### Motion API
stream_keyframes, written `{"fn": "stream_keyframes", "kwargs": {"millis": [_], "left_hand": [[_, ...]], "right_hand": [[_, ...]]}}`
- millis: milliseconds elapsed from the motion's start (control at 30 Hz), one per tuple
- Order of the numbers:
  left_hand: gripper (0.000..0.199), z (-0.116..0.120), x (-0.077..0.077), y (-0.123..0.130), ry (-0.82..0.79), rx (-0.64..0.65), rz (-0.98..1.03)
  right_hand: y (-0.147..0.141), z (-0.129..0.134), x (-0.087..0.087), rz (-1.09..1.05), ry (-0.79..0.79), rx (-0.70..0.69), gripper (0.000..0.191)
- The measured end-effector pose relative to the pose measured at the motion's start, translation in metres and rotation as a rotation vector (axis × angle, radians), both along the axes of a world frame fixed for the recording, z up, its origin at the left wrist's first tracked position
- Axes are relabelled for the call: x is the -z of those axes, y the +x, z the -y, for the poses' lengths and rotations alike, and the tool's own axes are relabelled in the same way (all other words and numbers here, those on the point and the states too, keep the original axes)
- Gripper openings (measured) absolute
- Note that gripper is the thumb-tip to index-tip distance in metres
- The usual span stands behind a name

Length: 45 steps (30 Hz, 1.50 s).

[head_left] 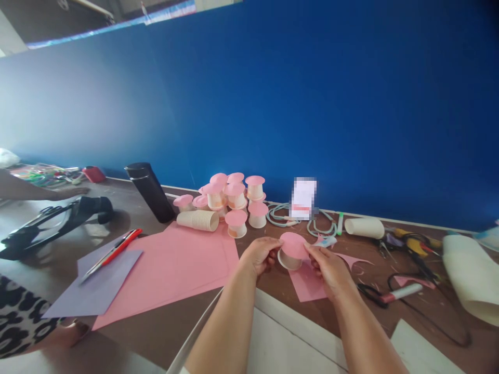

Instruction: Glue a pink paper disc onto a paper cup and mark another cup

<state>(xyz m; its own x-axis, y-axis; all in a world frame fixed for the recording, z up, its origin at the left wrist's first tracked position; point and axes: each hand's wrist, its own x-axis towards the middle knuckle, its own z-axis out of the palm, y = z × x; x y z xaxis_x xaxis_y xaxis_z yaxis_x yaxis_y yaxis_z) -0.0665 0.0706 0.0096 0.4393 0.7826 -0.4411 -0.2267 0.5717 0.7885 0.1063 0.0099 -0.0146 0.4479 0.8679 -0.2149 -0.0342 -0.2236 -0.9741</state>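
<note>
A round pink paper disc (293, 245) lies over the wide end of a small white paper cup (289, 261) in front of me. My left hand (265, 255) pinches the disc's left edge between thumb and finger. At the opposite edge, my right hand (326, 264) grips the disc with its fingers closed. Part of a pink paper sheet (306, 283) shows beneath the cup and the right hand. Behind the left hand stands a group of similar paper cups topped with pink discs (236, 218), some stacked on others.
A stack of nested paper cups (197, 220) lies on large pink sheets (167, 265). Left of it are a red utility knife (113, 253), purple paper (93, 288) and a black bottle (150, 192). A blurred phone (303, 198), cables and a glue gun's cord (440, 317) lie rightward. Another person's arm (35, 187) reaches in.
</note>
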Motion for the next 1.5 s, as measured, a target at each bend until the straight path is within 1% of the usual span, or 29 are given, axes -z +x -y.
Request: {"fn": "stream_keyframes", "kwargs": {"millis": [167, 433, 567, 733, 933, 1133, 1300, 1500], "left_hand": [[0.036, 0.0, -0.0016, -0.0007, -0.028, 0.016, -0.023], [0.037, 0.0005, 0.0015, 0.0011, 0.01, 0.004, -0.035], [0.039, -0.0001, 0.0042, 0.0018, 0.007, 0.03, -0.043], [0.039, 0.0004, 0.0027, 0.0013, 0.001, 0.053, -0.066], [0.041, 0.0009, 0.0036, 0.0015, 0.022, 0.055, -0.054], [0.042, 0.001, 0.0031, 0.0017, 0.015, 0.049, -0.068], [0.043, 0.0007, 0.0041, 0.0017, 0.02, 0.046, -0.068], [0.043, 0.0003, 0.0061, 0.0026, 0.01, 0.051, -0.075]], "right_hand": [[0.0003, 0.0004, -0.0003, 0.059, 0.016, -0.006, 0.041], [0.0016, 0.0, 0.0027, 0.089, 0.025, -0.006, 0.042], [0.002, -0.0001, 0.0035, 0.084, 0.031, -0.006, 0.044], [0.0004, 0.0007, 0.0009, 0.072, 0.015, -0.028, 0.042], [-0.0022, 0.0012, -0.0027, 0.053, 0.014, -0.031, 0.04], [-0.0022, 0.001, -0.0028, 0.067, 0.03, -0.056, 0.042], [-0.0044, 0.0008, -0.0049, 0.029, 0.007, -0.038, 0.042], [-0.0045, 0.0018, -0.0044, 0.018, 0.021, -0.051, 0.04]]}}
